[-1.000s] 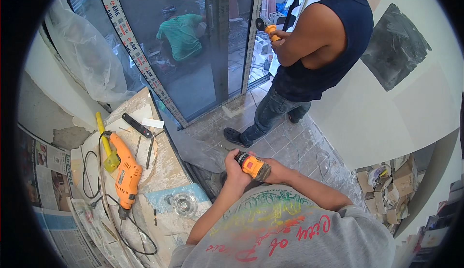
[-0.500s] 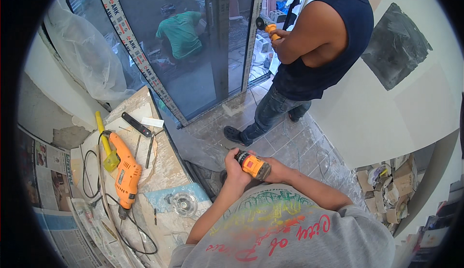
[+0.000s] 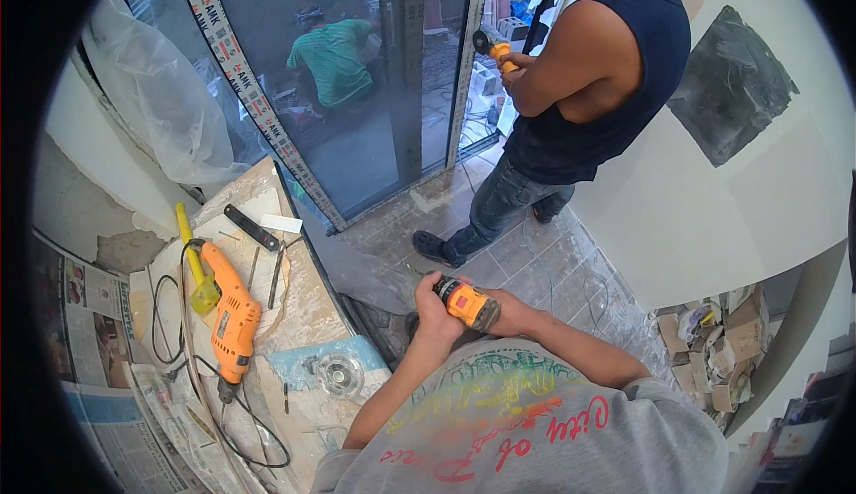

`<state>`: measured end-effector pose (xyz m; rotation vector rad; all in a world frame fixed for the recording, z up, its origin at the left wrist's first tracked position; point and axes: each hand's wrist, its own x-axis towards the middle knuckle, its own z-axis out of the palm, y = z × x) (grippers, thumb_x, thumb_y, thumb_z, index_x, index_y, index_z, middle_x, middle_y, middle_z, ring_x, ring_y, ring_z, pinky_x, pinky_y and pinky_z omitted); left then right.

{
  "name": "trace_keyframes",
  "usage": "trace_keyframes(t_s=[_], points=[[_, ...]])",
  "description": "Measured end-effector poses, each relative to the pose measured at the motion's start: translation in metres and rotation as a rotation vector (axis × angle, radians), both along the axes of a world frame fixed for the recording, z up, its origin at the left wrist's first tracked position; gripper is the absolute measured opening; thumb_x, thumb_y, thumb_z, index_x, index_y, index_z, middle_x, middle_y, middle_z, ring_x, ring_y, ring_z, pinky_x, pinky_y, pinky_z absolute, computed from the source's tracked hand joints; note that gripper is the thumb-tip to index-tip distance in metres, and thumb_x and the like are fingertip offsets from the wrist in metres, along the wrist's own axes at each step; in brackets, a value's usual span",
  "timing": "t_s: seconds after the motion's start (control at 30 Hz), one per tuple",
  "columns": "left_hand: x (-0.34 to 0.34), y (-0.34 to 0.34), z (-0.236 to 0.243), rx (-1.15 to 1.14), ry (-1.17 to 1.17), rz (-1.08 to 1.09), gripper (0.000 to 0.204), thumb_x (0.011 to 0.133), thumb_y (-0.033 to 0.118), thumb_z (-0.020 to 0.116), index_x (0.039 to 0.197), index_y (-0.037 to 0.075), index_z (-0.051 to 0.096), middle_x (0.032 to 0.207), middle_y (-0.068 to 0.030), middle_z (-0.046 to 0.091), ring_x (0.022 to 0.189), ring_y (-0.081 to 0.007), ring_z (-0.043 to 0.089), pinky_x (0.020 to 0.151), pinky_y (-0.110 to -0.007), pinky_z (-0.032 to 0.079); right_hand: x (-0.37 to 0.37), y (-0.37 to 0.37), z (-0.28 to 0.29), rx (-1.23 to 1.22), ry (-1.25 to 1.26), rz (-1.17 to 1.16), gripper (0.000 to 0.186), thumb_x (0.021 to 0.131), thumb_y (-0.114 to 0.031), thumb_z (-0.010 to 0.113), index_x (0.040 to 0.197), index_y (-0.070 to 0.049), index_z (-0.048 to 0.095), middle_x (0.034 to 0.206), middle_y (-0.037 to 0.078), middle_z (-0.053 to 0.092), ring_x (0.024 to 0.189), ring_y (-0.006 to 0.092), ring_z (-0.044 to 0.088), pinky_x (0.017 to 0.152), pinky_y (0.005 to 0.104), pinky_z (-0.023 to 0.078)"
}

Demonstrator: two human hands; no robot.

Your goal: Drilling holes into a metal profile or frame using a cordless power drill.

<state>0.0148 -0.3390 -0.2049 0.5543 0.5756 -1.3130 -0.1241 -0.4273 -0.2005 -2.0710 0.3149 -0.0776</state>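
Observation:
My left hand (image 3: 432, 311) and my right hand (image 3: 506, 312) hold a yellow-and-black cordless drill (image 3: 470, 306) near my waist, a thin bit pointing away from me. To the left, a dusty board (image 3: 303, 307) bears a corded orange power drill (image 3: 234, 320), a yellow tool (image 3: 203, 294), a black bar-shaped tool (image 3: 250, 226), drill bits (image 3: 275, 275) and a round metal disc (image 3: 339, 375) on a blue piece.
A co-worker (image 3: 593, 93) in a dark tank top holds a yellow grinder (image 3: 499, 54) by the glass door (image 3: 303, 155). Another person (image 3: 330, 61) crouches beyond the glass. Newspapers (image 3: 98, 342), hanging plastic (image 3: 160, 119), floor cables (image 3: 553, 280) and cardboard debris (image 3: 727, 347) surround me.

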Motion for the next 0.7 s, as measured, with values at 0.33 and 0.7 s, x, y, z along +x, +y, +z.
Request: trace_keyframes(t_s=[0.33,0.7], points=[[-0.0008,-0.0005,-0.0011,0.002,-0.004,0.005,0.044,0.082,0.032,0.054,0.101,-0.008,0.05,0.087,-0.0177,0.06,0.084,-0.0305,0.06,0.08,-0.043,0.051,0.0013,0.0016,0.0036,-0.055,0.032,-0.008,0.045,0.081,-0.02,0.065,0.123,-0.009,0.053,0.113,0.018,0.062,0.1,0.0358,0.062,0.086,0.04,0.051],[-0.0005,-0.0003,-0.0003,0.009,-0.016,0.005,0.043,0.083,0.032,0.053,0.1,-0.007,0.051,0.087,-0.0176,0.061,0.085,-0.031,0.061,0.081,-0.043,0.051,0.001,0.0009,0.0,-0.007,0.0,-0.007,0.044,0.08,-0.018,0.066,0.121,-0.009,0.054,0.111,0.017,0.063,0.1,0.0356,0.063,0.085,0.0398,0.051]])
